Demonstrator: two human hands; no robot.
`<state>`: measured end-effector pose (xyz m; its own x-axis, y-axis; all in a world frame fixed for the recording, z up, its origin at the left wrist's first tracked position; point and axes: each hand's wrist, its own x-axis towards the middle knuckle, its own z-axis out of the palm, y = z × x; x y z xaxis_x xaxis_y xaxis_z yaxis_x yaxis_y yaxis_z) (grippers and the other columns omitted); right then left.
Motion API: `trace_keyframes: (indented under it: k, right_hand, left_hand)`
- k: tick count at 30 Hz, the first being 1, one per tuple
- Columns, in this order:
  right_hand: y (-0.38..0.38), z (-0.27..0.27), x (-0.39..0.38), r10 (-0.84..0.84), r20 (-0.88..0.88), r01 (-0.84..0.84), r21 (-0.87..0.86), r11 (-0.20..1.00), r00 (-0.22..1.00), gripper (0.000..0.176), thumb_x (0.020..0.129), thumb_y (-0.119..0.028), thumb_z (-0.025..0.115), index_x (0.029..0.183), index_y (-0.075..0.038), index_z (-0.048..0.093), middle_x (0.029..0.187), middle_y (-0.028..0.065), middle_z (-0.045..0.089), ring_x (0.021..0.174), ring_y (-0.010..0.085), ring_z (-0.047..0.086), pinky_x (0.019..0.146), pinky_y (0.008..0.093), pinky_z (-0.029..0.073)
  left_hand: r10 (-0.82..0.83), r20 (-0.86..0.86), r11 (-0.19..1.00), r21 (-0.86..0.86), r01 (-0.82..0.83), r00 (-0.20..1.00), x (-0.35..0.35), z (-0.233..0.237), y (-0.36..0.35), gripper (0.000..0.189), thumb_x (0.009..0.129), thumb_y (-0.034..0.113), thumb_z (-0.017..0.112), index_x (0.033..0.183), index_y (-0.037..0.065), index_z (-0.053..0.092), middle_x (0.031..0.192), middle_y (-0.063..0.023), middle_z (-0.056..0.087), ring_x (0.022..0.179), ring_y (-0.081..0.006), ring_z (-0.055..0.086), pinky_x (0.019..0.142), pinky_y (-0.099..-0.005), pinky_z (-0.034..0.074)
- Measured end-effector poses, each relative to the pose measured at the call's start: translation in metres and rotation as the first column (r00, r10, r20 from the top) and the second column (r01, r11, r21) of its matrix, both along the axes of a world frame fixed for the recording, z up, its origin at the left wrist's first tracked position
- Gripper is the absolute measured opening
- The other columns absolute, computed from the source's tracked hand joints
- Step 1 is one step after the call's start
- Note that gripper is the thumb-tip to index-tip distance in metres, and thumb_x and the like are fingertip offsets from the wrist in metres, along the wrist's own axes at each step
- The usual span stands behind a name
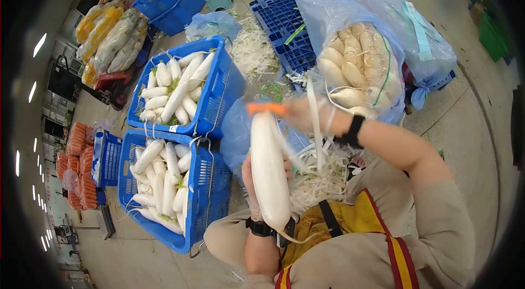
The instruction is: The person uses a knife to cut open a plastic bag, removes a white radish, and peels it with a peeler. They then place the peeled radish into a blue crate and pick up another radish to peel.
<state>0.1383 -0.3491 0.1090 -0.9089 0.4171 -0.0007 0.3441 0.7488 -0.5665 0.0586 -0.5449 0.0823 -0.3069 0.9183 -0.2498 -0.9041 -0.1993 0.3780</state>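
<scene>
A large white daikon radish (268,174) stands nearly upright before my body, its thin root tail pointing down toward my lap. My left hand (250,179) is wrapped round it from behind, with the fingers partly hidden. At its upper end, my right hand (306,113) grips an orange peeler (266,108), somewhat blurred by motion. A long pale strip of peel (315,125) hangs by the right hand. Below lies a heap of white peelings (322,179) on the floor.
Two blue crates (213,108) of daikons stand at left. An open bluish plastic bag (322,10) of daikons rests on a blue pallet (273,21) ahead. More peelings (254,48) cover the floor beyond. Bagged carrots (82,174) are stacked far left.
</scene>
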Motion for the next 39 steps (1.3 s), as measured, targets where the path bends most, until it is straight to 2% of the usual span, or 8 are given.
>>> trace_keyframes:
  k: [5, 11, 19, 25, 27, 29, 35, 39]
  right_hand:
    - [0.039, -0.035, 0.007, -0.236, -0.363, 0.225, -0.072, 0.972, 0.902, 0.033, 0.095, -0.033, 0.046, 0.100, -0.003, 0.060, 0.073, 0.0142, 0.059, 0.066, 0.0279, 0.058, 0.062, 0.0383, 0.046]
    - [0.011, -0.023, 0.016, -0.220, -0.141, 0.166, -0.319, 0.933, 0.965, 0.032, 0.086, -0.020, 0.054, 0.115, -0.008, 0.058, 0.093, 0.0118, 0.064, 0.077, 0.0197, 0.063, 0.069, 0.0326, 0.049]
    - [-0.053, -0.003, 0.014, 0.247, -0.153, -0.289, -0.400, 0.870, 0.957, 0.058, 0.073, -0.026, 0.071, 0.127, -0.011, 0.055, 0.102, 0.0093, 0.065, 0.091, 0.0121, 0.061, 0.078, 0.0245, 0.050]
    - [-0.044, -0.021, 0.013, 0.157, -0.279, -0.307, -0.655, 0.690, 0.947, 0.061, 0.073, -0.038, 0.069, 0.121, -0.003, 0.056, 0.103, 0.0087, 0.064, 0.086, 0.0106, 0.060, 0.069, 0.0226, 0.049]
    - [-0.033, -0.007, 0.021, 0.146, -0.210, -0.249, -0.900, 0.358, 0.967, 0.063, 0.074, -0.040, 0.069, 0.123, -0.004, 0.053, 0.099, 0.0074, 0.064, 0.077, 0.0074, 0.058, 0.058, 0.0195, 0.044]
    - [-0.028, -0.002, 0.026, 0.137, -0.262, -0.290, -0.924, 0.251, 0.955, 0.066, 0.074, -0.042, 0.069, 0.125, -0.003, 0.051, 0.097, 0.0072, 0.064, 0.074, 0.0069, 0.057, 0.056, 0.0187, 0.042]
    - [-0.003, -0.047, 0.039, 0.040, -0.264, -0.262, -0.964, -0.049, 0.964, 0.063, 0.081, -0.037, 0.066, 0.126, 0.003, 0.046, 0.107, 0.0141, 0.063, 0.090, 0.0189, 0.063, 0.073, 0.0278, 0.051]
    - [0.009, -0.032, 0.039, 0.073, -0.189, -0.191, -0.982, 0.014, 0.979, 0.062, 0.079, -0.031, 0.070, 0.122, 0.007, 0.047, 0.104, 0.0164, 0.062, 0.092, 0.0232, 0.064, 0.079, 0.0328, 0.053]
  left_hand:
    - [-0.092, 0.200, 0.981, 0.187, 0.054, 0.976, 0.002, 0.013, 0.003, 0.047, 0.092, 0.043, 0.038, 0.109, 0.001, 0.051, 0.086, -0.0135, 0.057, 0.072, -0.0229, 0.056, 0.058, -0.0335, 0.049]
    - [0.257, -0.107, 0.963, -0.052, -0.263, 0.961, -0.037, -0.010, 0.008, 0.045, 0.090, 0.042, 0.044, 0.106, 0.001, 0.052, 0.088, -0.0135, 0.061, 0.081, -0.0265, 0.062, 0.068, -0.0373, 0.054]
    - [0.496, -0.348, 0.850, 0.009, -0.526, 0.796, -0.031, -0.005, 0.006, 0.041, 0.096, 0.030, 0.046, 0.125, 0.002, 0.040, 0.109, -0.0117, 0.054, 0.099, -0.0230, 0.056, 0.087, -0.0384, 0.047]
    - [0.453, -0.714, 0.837, 0.134, -0.531, 0.534, -0.009, 0.035, 0.010, 0.069, 0.087, 0.021, 0.063, 0.141, 0.006, 0.023, 0.124, -0.0082, 0.045, 0.118, -0.0189, 0.043, 0.100, -0.0344, 0.035]
    - [0.470, -0.744, 0.861, 0.268, -0.433, 0.475, -0.023, 0.041, -0.001, 0.083, 0.078, 0.030, 0.072, 0.142, 0.005, 0.025, 0.131, -0.0129, 0.043, 0.124, -0.0271, 0.039, 0.103, -0.0396, 0.032]
    - [-0.303, -0.777, 0.831, 0.069, -0.552, -0.552, -0.056, 0.021, -0.023, 0.088, 0.073, 0.039, 0.075, 0.140, 0.003, 0.032, 0.135, -0.0182, 0.042, 0.125, -0.0378, 0.036, 0.105, -0.0469, 0.027]
    - [-0.211, -0.842, 0.532, 0.327, -0.781, -0.497, -0.024, 0.033, -0.009, 0.078, 0.073, 0.041, 0.071, 0.139, 0.013, 0.039, 0.139, -0.0205, 0.037, 0.130, -0.0441, 0.028, 0.106, -0.0567, 0.018]
    - [-0.458, -0.368, 0.765, 0.300, -0.570, -0.809, -0.014, 0.041, -0.007, 0.072, 0.071, 0.020, 0.065, 0.139, 0.017, 0.040, 0.143, -0.0145, 0.035, 0.134, -0.0379, 0.026, 0.105, -0.0623, 0.013]
